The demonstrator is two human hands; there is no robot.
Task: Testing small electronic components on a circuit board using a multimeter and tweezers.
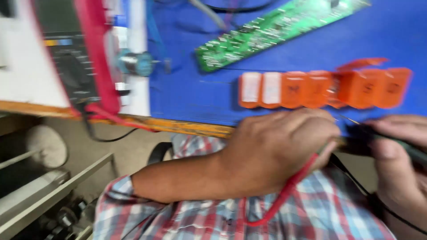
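My left hand (pixel 275 149) is closed around a probe with a red lead (pixel 284 193) that loops down over my checked shirt. My right hand (pixel 402 151) grips a dark probe (pixel 360 138) with a black lead. Both hands meet at the bench's front edge, just below a row of orange box capacitors (pixel 320 89) lying on the blue mat (pixel 191 89). The picture is blurred, so the probe tips are hard to make out.
A green circuit board (pixel 267 33) lies at the back of the mat. A multimeter in a red case (pixel 75 58) stands at the left on a white surface. The wooden bench edge (pixel 178 126) runs across. A grey metal frame (pixel 53 186) is below left.
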